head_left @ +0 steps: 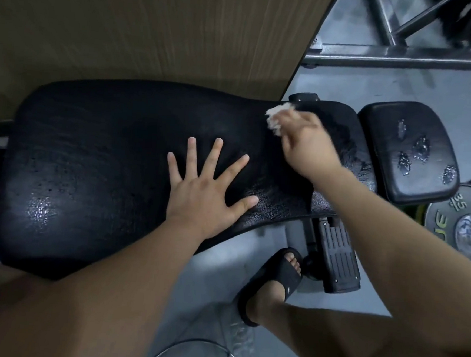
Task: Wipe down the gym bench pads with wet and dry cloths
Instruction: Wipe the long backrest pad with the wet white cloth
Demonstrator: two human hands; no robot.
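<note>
Wiping pad (103,154) with cloth (275,116).
Cloth is held by right grip (305,138); left grip (207,193) is spread wide on pad.

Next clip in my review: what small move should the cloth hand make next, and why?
Probably sweep the right hand with its white cloth toward the near edge, across the narrow end of the long pad. The cloth sits at that end's far edge, and the left hand presses flat, fingers spread, mid-pad, out of that path.
</note>
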